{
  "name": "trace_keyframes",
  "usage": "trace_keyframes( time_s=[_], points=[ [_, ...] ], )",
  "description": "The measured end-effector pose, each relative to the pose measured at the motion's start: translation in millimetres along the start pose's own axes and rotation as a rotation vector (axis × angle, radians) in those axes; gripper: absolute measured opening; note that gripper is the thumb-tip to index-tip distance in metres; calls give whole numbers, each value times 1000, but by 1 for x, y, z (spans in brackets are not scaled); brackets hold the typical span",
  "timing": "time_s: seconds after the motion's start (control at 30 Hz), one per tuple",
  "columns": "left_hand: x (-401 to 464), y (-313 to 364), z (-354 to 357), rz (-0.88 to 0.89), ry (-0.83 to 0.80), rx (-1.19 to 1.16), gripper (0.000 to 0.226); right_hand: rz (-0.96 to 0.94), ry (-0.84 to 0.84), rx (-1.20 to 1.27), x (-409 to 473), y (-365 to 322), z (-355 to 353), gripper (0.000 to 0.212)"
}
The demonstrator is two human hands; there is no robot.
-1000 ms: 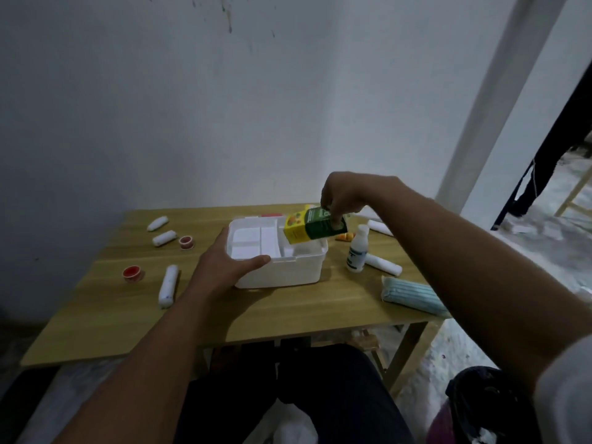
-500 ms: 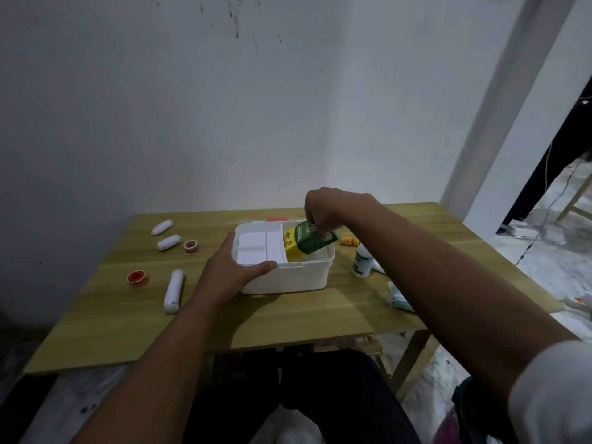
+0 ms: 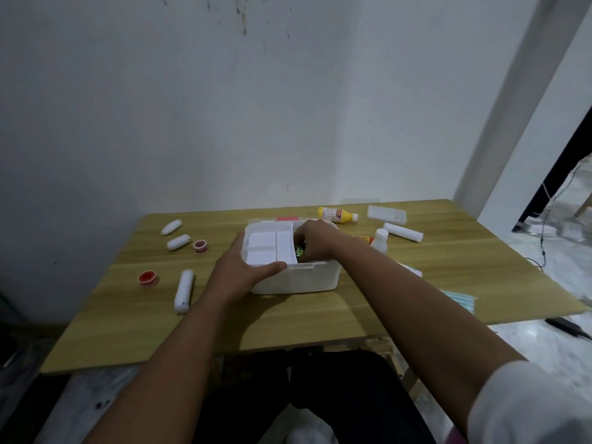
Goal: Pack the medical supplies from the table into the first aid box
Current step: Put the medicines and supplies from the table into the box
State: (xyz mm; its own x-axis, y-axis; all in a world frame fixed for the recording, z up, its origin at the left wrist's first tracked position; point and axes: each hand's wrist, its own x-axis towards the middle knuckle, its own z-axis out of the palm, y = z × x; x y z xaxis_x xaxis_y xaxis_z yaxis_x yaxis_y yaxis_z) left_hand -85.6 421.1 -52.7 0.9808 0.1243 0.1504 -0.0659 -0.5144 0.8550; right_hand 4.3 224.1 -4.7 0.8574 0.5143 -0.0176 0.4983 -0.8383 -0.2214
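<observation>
The white first aid box (image 3: 301,278) stands open mid-table with a white divided tray in its left half. My left hand (image 3: 240,270) grips the box's left front corner, thumb on the rim. My right hand (image 3: 312,240) reaches down into the right half, closed over the green and yellow carton (image 3: 299,251), of which only a green sliver shows. On the table lie three white bandage rolls (image 3: 184,290) and two red tape rolls (image 3: 148,278) at left, a yellow bottle (image 3: 336,215), a white bottle (image 3: 380,239) and another roll (image 3: 403,232) at right.
A clear plastic tray (image 3: 386,214) lies at the back right. Blue face masks (image 3: 461,299) sit near the right front edge. The wooden table (image 3: 320,315) stands against a white wall; a pillar and doorway are to the right.
My right hand has pushed the green and yellow carton from above the rim down into the box's right half. My left hand has kept its hold on the box. The camera has turned left.
</observation>
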Motion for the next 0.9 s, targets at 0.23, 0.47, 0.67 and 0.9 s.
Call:
trace_keyframes(
  time_s=[0.23,0.47,0.67,0.9],
  points=[
    [0,1,0,9,5,-2,114,-4,6,-72,1,0,-3,44],
    [-1,1,0,12,10,-16,106,11,111,-52,-14,13,-29,40],
    [-6,7,-5,20,-4,-30,102,173,385,98,-57,61,-76,16],
    [-8,12,-6,6,-24,-21,101,356,390,127,-81,111,-79,18]
  ],
)
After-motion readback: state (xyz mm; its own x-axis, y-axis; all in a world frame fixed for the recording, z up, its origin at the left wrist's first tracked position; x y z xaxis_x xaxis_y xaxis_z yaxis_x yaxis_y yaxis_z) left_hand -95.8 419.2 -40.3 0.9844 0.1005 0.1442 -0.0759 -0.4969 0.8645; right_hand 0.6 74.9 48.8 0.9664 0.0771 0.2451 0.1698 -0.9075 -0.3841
